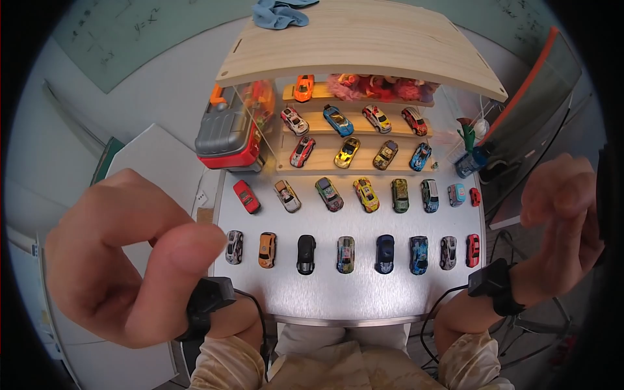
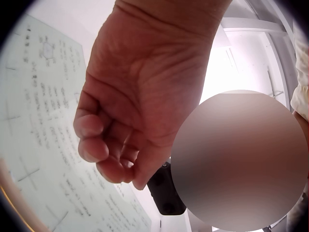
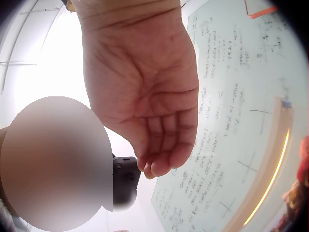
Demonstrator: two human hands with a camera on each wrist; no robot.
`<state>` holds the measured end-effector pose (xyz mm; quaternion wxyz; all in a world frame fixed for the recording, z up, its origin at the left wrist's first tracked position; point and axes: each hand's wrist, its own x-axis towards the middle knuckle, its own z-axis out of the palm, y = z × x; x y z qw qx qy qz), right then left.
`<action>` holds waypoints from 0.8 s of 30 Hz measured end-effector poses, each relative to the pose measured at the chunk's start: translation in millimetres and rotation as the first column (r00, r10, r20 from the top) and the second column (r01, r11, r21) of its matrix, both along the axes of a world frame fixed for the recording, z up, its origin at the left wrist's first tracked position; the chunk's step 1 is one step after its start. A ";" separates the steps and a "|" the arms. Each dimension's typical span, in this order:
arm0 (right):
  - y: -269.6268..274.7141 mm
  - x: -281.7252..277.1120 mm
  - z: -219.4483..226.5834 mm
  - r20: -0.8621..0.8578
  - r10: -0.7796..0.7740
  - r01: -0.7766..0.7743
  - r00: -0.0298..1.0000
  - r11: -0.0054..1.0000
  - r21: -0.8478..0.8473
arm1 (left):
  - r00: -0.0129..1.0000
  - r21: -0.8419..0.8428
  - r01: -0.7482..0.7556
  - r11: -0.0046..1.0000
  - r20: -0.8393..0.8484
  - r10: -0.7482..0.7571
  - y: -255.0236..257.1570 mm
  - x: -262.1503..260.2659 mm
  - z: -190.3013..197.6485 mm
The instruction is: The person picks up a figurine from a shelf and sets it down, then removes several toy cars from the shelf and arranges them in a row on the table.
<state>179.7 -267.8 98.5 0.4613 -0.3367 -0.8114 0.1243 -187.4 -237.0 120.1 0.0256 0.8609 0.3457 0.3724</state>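
My left hand (image 1: 110, 260) is raised at the left of the head view, fingers loosely curled and nothing in it. At the right, my right hand (image 1: 562, 221) is also up, with bent fingers and no object in its grasp. Both palms show in the wrist views, each overlapping a black device (image 2: 166, 191) there. Below the hands lies a metal-topped table (image 1: 292, 296) with two rows of toy cars, among them a black car (image 1: 306, 254) and a red car (image 1: 246, 197). More cars, such as a blue one (image 1: 338, 120), stand on a stepped wooden rack (image 1: 312, 164).
A wooden shelf board (image 1: 364, 39) with a blue cloth (image 1: 279, 14) spans above the rack. A grey and red toolbox (image 1: 227, 133) stands left of it, a blue bottle (image 1: 471, 161) right. Cables (image 1: 513, 253) hang beyond the table's right side.
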 end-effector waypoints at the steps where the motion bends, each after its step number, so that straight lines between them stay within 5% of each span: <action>1: 0.0 0.0 0.1 -0.001 -0.001 0.001 1.000 1.000 -0.001 | 1.000 0.009 -0.026 1.000 0.010 0.025 -0.7 0.0 -1.1; 24: 2.8 12.7 4.9 0.128 0.023 -0.028 0.991 0.999 0.036 | 0.956 -0.055 -0.271 0.961 0.104 0.275 -10.0 9.6 -8.6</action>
